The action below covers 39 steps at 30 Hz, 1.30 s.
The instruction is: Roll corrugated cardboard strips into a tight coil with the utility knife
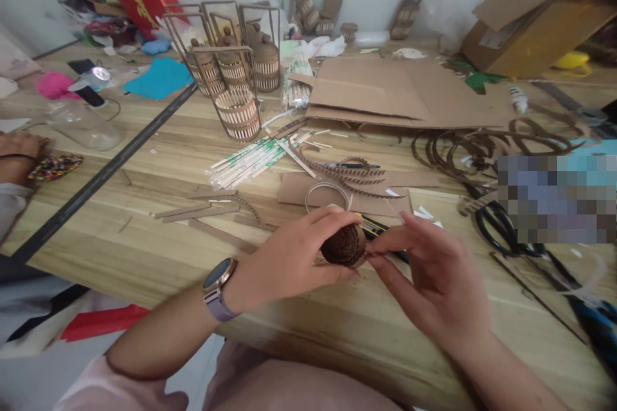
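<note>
Coiled cardboard piece (343, 246), round and brown, held up over the near side of the wooden table (183, 270). It looks light and slightly springy, likely to crush or unwind if squeezed hard; its outer rim seems the safest hold. The left hand (294, 250), wrist level, grips it between thumb and fingers from the side. The right hand (434, 270), palm turned inward, pinches at its edge with thumb and forefinger.

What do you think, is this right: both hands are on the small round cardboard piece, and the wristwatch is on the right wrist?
No, the wristwatch is on the left wrist, as the head view shows. The left hand and right hand are indeed both on the small round cardboard piece.
</note>
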Each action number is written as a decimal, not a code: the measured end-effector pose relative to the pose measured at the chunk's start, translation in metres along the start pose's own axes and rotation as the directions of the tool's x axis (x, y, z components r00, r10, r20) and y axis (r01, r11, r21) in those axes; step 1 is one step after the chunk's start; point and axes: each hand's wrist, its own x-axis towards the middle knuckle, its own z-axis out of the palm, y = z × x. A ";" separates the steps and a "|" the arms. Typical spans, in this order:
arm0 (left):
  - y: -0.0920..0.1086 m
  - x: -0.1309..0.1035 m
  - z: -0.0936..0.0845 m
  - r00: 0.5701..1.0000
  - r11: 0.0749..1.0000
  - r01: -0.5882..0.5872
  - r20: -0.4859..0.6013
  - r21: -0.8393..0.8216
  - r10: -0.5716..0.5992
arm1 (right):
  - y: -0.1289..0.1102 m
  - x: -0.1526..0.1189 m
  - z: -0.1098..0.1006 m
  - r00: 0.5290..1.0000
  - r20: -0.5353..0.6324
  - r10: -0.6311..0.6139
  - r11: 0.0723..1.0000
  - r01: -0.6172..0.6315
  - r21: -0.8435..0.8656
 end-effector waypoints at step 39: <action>-0.003 0.002 0.012 0.995 0.987 -0.045 -0.095 -0.152 0.031 | 0.001 0.008 0.007 0.762 0.221 0.609 0.467 -0.570 0.676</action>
